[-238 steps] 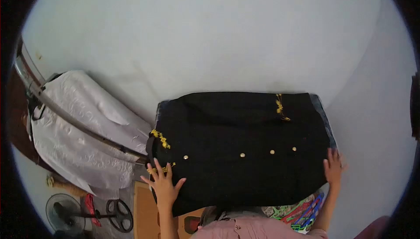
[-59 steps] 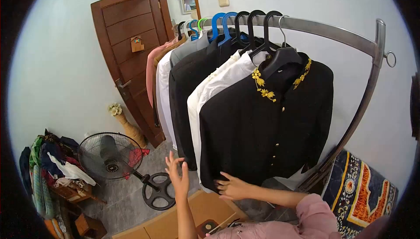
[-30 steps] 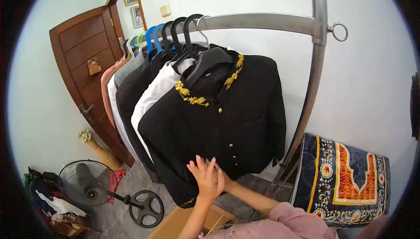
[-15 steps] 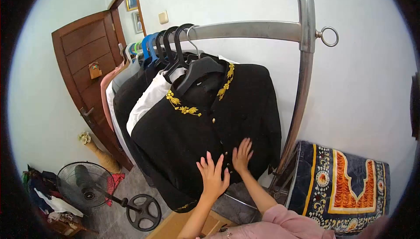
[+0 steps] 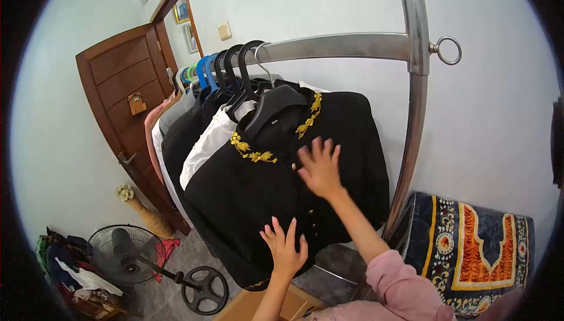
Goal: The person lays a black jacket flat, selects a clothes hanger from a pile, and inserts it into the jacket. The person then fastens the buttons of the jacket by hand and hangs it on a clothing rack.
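Note:
A black jacket (image 5: 247, 197) with yellow floral embroidery at its collar hangs on a black hanger (image 5: 275, 105) at the near end of the rack. My right hand (image 5: 321, 168), fingers spread, is at the jacket's upper front, just below the collar and beside the top gold button. Lower down, my left hand (image 5: 285, 247) has its fingers apart in front of the jacket's lower part. Neither hand grips anything. Whether the left palm touches the cloth, I cannot tell.
A metal rack (image 5: 352, 45) carries several more garments behind the jacket. On the left are a brown door (image 5: 117, 80), a black fan (image 5: 126, 254) and a pile of clothes (image 5: 76, 268). A patterned folded cloth (image 5: 432, 244) lies at the right, and cardboard (image 5: 282, 303) below.
Earlier the view showed a black garment lying flat under both hands; now it faces the rack. Since half a second ago, my right hand has moved up the jacket towards the collar.

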`<state>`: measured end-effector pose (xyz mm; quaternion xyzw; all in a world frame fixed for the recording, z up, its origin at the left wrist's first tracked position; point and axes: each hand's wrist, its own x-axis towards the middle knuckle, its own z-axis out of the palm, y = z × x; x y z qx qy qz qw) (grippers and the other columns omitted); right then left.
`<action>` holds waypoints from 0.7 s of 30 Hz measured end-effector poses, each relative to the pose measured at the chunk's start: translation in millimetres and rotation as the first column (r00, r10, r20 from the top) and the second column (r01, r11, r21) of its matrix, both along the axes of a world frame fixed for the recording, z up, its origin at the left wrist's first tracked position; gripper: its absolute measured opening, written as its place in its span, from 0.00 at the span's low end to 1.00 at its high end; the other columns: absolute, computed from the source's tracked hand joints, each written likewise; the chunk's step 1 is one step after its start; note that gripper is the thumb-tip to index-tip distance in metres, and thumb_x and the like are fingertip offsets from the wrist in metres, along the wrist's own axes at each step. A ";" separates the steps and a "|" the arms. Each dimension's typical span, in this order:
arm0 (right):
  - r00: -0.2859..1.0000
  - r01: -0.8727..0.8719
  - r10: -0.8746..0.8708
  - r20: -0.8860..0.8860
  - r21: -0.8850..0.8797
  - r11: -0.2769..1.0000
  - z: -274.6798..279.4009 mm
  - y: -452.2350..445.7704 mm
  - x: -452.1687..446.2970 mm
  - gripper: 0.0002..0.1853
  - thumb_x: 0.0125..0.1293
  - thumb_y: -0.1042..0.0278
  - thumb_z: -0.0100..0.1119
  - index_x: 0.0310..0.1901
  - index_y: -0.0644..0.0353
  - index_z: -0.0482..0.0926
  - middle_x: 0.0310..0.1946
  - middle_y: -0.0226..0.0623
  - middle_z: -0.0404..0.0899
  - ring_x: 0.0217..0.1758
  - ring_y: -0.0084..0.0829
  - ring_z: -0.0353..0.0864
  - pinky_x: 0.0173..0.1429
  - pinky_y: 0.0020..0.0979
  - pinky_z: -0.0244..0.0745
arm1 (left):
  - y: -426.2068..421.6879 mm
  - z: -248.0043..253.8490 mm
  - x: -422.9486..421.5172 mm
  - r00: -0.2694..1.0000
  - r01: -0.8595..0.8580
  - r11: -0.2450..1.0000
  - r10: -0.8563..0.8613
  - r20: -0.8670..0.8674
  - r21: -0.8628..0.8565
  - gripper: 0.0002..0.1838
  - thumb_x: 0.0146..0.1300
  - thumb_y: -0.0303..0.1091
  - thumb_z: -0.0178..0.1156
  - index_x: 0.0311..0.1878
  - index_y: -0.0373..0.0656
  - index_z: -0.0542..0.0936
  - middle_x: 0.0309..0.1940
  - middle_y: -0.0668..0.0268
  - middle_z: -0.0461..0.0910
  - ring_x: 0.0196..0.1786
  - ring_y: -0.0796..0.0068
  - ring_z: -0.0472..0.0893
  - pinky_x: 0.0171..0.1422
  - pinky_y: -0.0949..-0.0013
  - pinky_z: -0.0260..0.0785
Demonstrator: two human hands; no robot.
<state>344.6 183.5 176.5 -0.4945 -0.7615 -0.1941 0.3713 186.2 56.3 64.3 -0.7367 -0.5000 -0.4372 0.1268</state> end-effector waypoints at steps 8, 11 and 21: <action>0.971 -0.236 0.222 0.089 0.500 0.833 -6.2 3.6 -9.3 0.31 0.61 0.54 0.50 0.61 0.67 0.65 0.66 0.62 0.56 0.69 0.65 0.51 0.69 0.62 0.41 | 18.3 19.1 -45.3 0.983 -0.157 0.987 0.160 -0.088 0.034 0.35 0.58 0.37 0.61 0.68 0.41 0.64 0.72 0.36 0.41 0.72 0.30 0.36 0.70 0.32 0.28; 0.977 0.058 -0.010 -0.211 0.223 0.973 21.8 10.8 5.9 0.29 0.65 0.54 0.47 0.63 0.62 0.64 0.67 0.59 0.55 0.71 0.65 0.49 0.69 0.62 0.41 | 24.7 39.3 -62.6 0.965 -0.197 0.959 0.226 -0.130 0.204 0.37 0.59 0.38 0.62 0.70 0.40 0.60 0.73 0.36 0.35 0.74 0.34 0.26 0.71 0.35 0.22; 0.888 0.199 0.010 -0.459 0.405 0.893 65.9 1.9 -35.2 0.33 0.70 0.53 0.45 0.70 0.63 0.55 0.73 0.61 0.40 0.75 0.63 0.35 0.71 0.63 0.30 | 36.5 165.4 -78.4 0.862 -0.348 0.848 0.456 -0.219 0.399 0.32 0.64 0.44 0.56 0.67 0.39 0.64 0.73 0.43 0.44 0.74 0.34 0.35 0.67 0.28 0.22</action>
